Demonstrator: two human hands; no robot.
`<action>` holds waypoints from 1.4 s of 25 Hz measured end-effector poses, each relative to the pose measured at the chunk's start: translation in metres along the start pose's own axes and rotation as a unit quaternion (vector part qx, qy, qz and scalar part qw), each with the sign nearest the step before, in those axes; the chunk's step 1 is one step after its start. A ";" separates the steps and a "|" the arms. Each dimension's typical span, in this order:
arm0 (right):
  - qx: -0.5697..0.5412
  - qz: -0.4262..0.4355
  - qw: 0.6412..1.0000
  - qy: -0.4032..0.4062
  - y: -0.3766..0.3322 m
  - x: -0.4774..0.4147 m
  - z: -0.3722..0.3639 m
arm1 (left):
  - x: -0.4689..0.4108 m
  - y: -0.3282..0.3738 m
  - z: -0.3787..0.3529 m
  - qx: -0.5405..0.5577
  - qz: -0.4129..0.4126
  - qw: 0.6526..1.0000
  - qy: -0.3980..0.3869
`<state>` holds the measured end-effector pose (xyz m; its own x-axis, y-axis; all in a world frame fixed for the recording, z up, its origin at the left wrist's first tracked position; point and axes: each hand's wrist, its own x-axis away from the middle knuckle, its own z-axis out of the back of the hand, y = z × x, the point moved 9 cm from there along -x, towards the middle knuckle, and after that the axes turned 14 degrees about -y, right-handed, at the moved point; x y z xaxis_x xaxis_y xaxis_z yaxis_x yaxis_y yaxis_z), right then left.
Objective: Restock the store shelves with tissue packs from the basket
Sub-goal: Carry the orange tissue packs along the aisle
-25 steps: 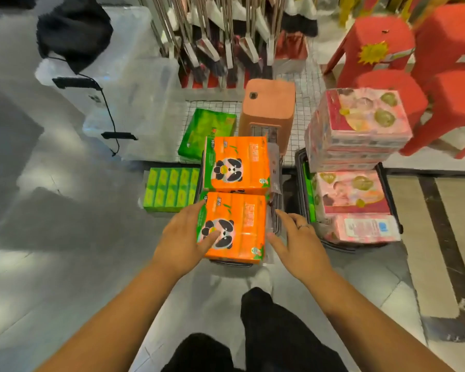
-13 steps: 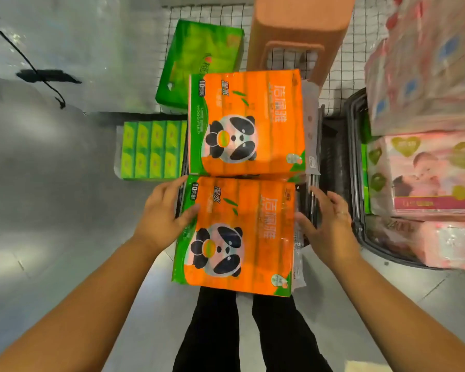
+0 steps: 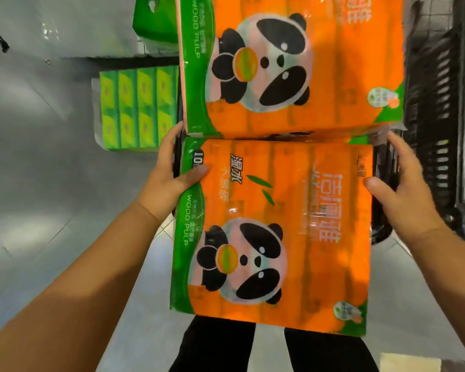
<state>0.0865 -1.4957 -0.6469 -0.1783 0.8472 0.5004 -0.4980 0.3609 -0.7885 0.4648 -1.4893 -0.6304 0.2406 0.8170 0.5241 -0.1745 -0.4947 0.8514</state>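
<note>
Left hand (image 3: 169, 178) gripping left edge of orange tissue pack (image 3: 279, 237), thumb lying on top, right hand (image 3: 403, 194) gripping right edge, pack touching second orange pack (image 3: 306, 71) beyond, black basket (image 3: 440, 130) standing at right.

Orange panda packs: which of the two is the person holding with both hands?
The nearer pack: left hand and right hand grip its sides, thumbs on top. The farther pack lies beyond it.
</note>
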 end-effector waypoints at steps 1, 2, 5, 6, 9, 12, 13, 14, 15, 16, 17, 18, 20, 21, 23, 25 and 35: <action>-0.002 0.009 1.000 0.005 -0.001 -0.001 0.000 | -0.001 -0.001 -0.002 0.016 -0.010 1.000 0.001; 0.000 0.015 1.000 0.010 0.001 -0.003 0.000 | -0.002 -0.003 -0.003 0.027 -0.017 0.999 0.006; -0.009 0.021 0.999 0.024 0.005 -0.006 -0.001 | -0.003 -0.010 -0.002 0.069 -0.031 0.997 0.012; -0.013 0.033 0.999 0.025 0.005 -0.007 -0.003 | -0.004 -0.011 0.000 0.075 -0.035 0.996 0.013; -0.039 0.071 0.997 0.015 0.001 -0.008 -0.007 | -0.008 -0.018 0.005 0.092 -0.039 0.995 0.018; -0.032 0.062 0.997 0.012 -0.001 -0.007 -0.010 | -0.013 -0.019 0.000 0.117 -0.065 0.991 0.014; -0.027 0.053 0.998 0.015 -0.001 -0.006 -0.011 | -0.012 -0.020 0.000 0.116 -0.071 0.990 0.018; -0.025 0.050 0.998 0.022 -0.003 -0.003 -0.012 | -0.011 -0.021 -0.001 0.113 -0.075 0.991 0.021; -0.023 0.052 0.998 0.031 -0.003 -0.001 -0.011 | -0.011 -0.023 -0.003 0.111 -0.079 0.990 0.023; -0.024 0.054 0.997 0.041 -0.003 0.000 -0.010 | -0.010 -0.025 -0.004 0.111 -0.081 0.990 0.024; -0.030 0.057 0.997 0.051 -0.003 0.001 -0.008 | -0.008 -0.028 -0.004 0.110 -0.083 0.990 0.030; -0.042 0.064 0.995 0.060 -0.001 0.001 -0.005 | -0.006 -0.028 -0.005 0.107 -0.087 0.990 0.037; -0.062 0.075 0.993 0.066 0.003 0.002 -0.003 | -0.004 -0.025 -0.002 0.098 -0.105 0.988 0.050; -0.063 0.075 0.993 0.064 0.005 0.003 -0.003 | -0.003 -0.024 -0.003 0.093 -0.113 0.988 0.045; -0.055 0.071 0.994 0.056 0.010 0.003 -0.007 | -0.002 -0.025 -0.007 0.085 -0.119 0.989 0.031; -0.053 0.069 0.995 0.044 0.012 0.003 -0.008 | -0.002 -0.028 -0.006 0.083 -0.116 0.989 0.026; -0.081 0.090 0.992 -0.018 0.000 -0.022 0.000 | -0.032 -0.020 0.006 0.076 -0.074 0.994 -0.031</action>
<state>0.0898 -1.5140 -0.6579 -0.2832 0.8907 0.3557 -0.3135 0.2645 -0.9120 0.4663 -1.5073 -0.6642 0.3115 0.8665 0.3901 0.0121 -0.4141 0.9101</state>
